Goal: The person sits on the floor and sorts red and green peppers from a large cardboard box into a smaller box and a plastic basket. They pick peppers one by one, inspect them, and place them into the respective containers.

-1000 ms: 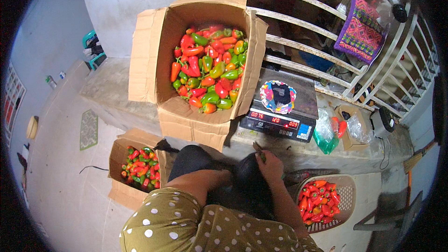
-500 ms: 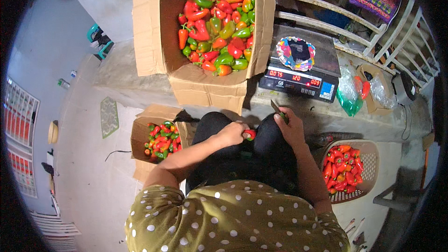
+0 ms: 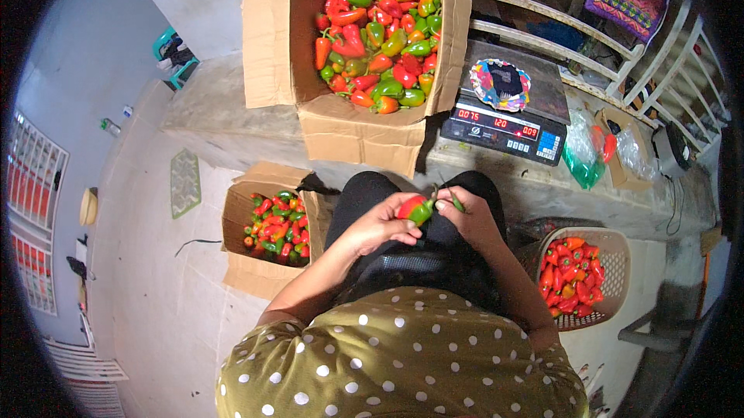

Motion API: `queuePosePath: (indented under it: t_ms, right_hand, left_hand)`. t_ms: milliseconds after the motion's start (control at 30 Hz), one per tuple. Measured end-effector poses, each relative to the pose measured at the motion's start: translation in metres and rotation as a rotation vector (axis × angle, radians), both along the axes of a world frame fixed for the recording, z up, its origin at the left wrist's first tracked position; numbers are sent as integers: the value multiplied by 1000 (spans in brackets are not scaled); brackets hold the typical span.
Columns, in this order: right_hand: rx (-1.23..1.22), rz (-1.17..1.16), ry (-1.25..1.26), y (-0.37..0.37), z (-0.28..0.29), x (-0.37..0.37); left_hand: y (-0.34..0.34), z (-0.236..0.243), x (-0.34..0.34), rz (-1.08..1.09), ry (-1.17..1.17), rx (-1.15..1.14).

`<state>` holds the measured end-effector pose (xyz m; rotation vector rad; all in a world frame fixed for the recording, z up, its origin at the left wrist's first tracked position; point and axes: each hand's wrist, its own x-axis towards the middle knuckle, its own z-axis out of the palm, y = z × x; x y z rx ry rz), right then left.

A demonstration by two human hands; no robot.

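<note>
My left hand [image 3: 381,226] is closed round a pepper [image 3: 419,210], part red and part green, held above my lap. Facing it, my right hand [image 3: 474,220] grips a small knife [image 3: 456,201] with a greenish handle; its thin blade is seen nearly edge-on. The fingers of both hands almost meet at the pepper's stem end. Past my knees stands a large open cardboard box [image 3: 319,130] holding many red, green and mixed peppers [image 3: 391,46].
A smaller cardboard box [image 3: 256,278] of peppers is on the floor at left. At right is a beige plastic basket [image 3: 614,271] of red peppers. On the ledge are a digital scale [image 3: 504,135] with a colourful round piece [image 3: 501,85], and plastic bags [image 3: 583,151]. White railings [image 3: 542,34] stand behind.
My left hand has lifted the pepper from near my thigh to the middle. My right hand has brought the knife left beside it. The view has shifted slightly.
</note>
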<state>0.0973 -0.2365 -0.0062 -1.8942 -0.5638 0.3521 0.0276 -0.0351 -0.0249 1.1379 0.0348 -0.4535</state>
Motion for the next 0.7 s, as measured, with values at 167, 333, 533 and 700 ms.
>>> queuePosePath:
  t_ms: [167,333,533,700]
  right_hand:
    - [-34,18,-200,11,1,-14]
    - [-214,129,-319,2,2,-13]
    - [-242,157,-500,14,11,-17]
    - [-224,168,-503,8,7,-14]
  left_hand:
    - [-17,6,-4,80,11,180]
    - [-19,20,-7,190,22,248]
    - [-23,37,-7,150,1,323]
    - [-15,37,-15,66,95,106]
